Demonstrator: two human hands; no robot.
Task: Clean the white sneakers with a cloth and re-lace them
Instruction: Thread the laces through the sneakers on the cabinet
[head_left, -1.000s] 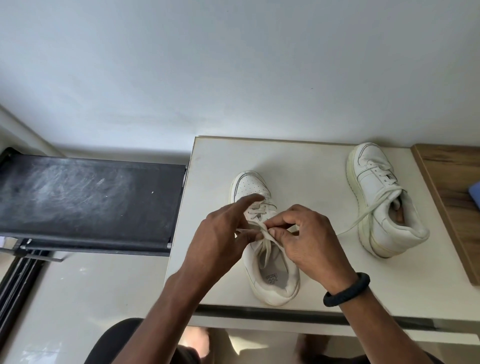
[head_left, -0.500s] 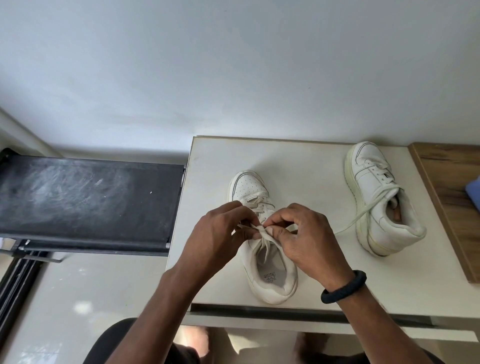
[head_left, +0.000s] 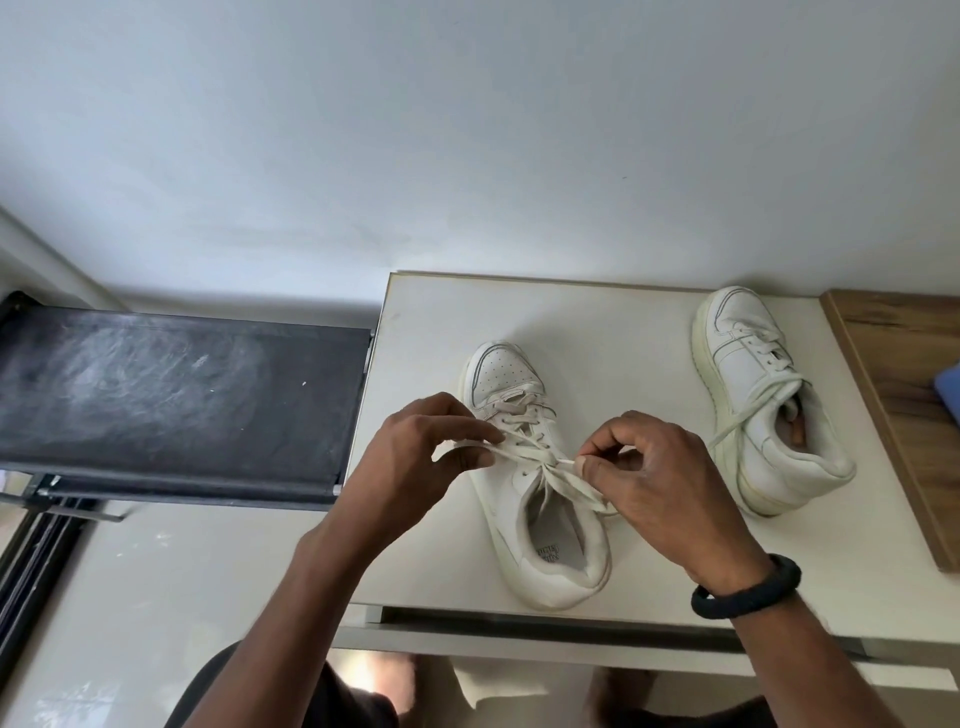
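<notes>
Left hand and right hand have parted, each grip pinching lace (2 strands).

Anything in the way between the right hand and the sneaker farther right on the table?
Nothing visible does. Only bare table separates the right hand, pinching the lace of the near sneaker, from the far sneaker, whose loose lace trails toward the hand.

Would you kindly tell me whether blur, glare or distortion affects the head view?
Head view: soft even light, faint shadow by the far sneaker; the lace at the left hand looks slightly motion-blurred; edges of the table look nearly straight; the floor shows mild glare.
</notes>
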